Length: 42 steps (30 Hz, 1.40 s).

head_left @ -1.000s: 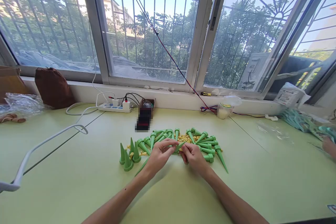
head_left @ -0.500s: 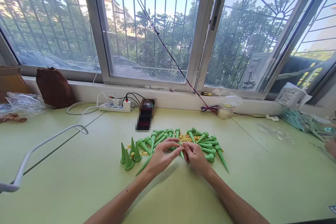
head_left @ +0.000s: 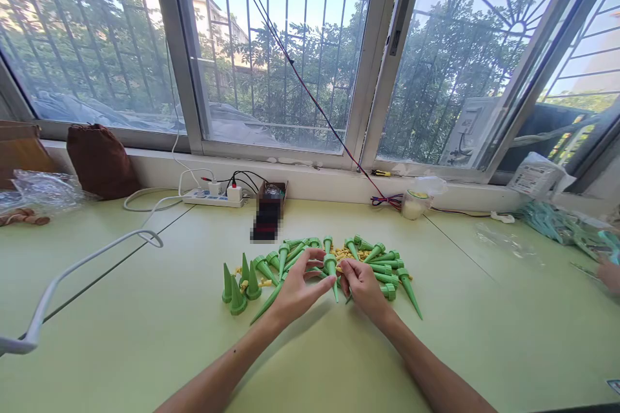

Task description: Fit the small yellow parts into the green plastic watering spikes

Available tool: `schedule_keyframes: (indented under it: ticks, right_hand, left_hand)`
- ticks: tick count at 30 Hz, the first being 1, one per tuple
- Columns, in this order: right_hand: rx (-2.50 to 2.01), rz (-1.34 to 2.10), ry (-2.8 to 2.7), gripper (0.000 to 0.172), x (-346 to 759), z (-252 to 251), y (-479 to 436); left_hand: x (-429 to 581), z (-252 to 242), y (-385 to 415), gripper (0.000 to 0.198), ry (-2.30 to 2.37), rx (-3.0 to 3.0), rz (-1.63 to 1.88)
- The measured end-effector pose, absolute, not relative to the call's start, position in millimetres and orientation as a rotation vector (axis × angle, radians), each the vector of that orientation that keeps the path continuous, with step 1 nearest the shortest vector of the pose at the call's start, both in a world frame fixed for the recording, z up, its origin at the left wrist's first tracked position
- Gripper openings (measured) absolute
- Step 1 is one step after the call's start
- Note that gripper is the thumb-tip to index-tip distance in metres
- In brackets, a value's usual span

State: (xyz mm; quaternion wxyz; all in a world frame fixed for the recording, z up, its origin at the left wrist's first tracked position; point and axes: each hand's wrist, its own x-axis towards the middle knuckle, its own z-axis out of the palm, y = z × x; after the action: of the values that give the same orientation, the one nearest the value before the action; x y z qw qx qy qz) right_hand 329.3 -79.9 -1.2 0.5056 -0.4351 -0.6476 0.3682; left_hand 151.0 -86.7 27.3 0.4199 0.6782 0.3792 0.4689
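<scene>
My left hand (head_left: 301, 285) is held with thumb and fingers apart, beside a green plastic spike (head_left: 330, 266) with a ribbed cap end. Whether the thumb touches that spike I cannot tell. My right hand (head_left: 362, 285) is pinched, with a small yellow plastic piece (head_left: 340, 269) showing at its fingertips. Around and beyond both hands lie several more green spikes, such as one pointing toward me (head_left: 411, 293) on the right. Small yellow pieces (head_left: 349, 253) are heaped among them. Left of my hands, several green spikes (head_left: 237, 298) stand upright on their caps.
A pale green table (head_left: 310, 368) runs below the windows. At the back are a power strip (head_left: 213, 199), a small box (head_left: 278, 191), a jar (head_left: 414, 204) and a brown bag (head_left: 101, 161). A white cable (head_left: 87, 261) crosses the left. Another person's hand (head_left: 611, 273) shows at right.
The gap between my hands shows more of the green spike, cap included. My left fingers have lifted and spread slightly; my right hand has shifted a little to the right.
</scene>
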Motion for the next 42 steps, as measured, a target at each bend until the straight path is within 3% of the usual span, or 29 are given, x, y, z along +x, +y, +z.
schedule_keyframes:
  ticks: [31, 42]
  right_hand:
    - [-1.034, 0.915, -1.515, 0.054, 331, 1, -78]
    - [-1.012, 0.952, -1.530, 0.054, 331, 4, -80]
  left_hand:
    - [151, 21, -83, 0.018, 1.055, 1.898, 1.222]
    - [151, 21, -85, 0.030, 1.149, 1.959, 1.165]
